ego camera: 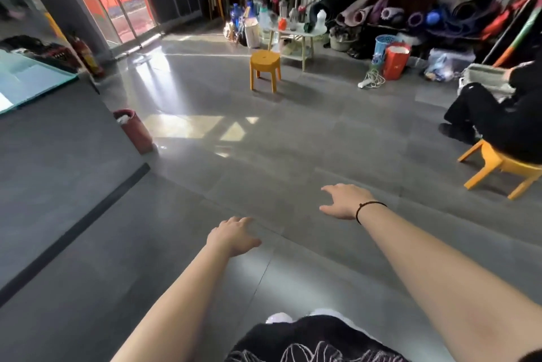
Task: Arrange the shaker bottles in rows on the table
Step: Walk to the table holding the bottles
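Observation:
Several shaker bottles [293, 19] stand in a loose cluster on a small pale table [305, 33] far across the room, with more bottles [272, 0] behind it on the floor or shelf. My left hand [233, 235] and my right hand [344, 200] are stretched out in front of me over the grey tiled floor, both empty with fingers apart. A dark cord circles my right wrist. Both hands are far from the table.
A yellow stool [264, 68] stands in front of the table. A person in black sits on another yellow stool [498, 168] at the right. A red bin [135, 130], a red bucket [396, 61], a blue basket [384, 44] and rolled mats [390, 14] line the room's edges.

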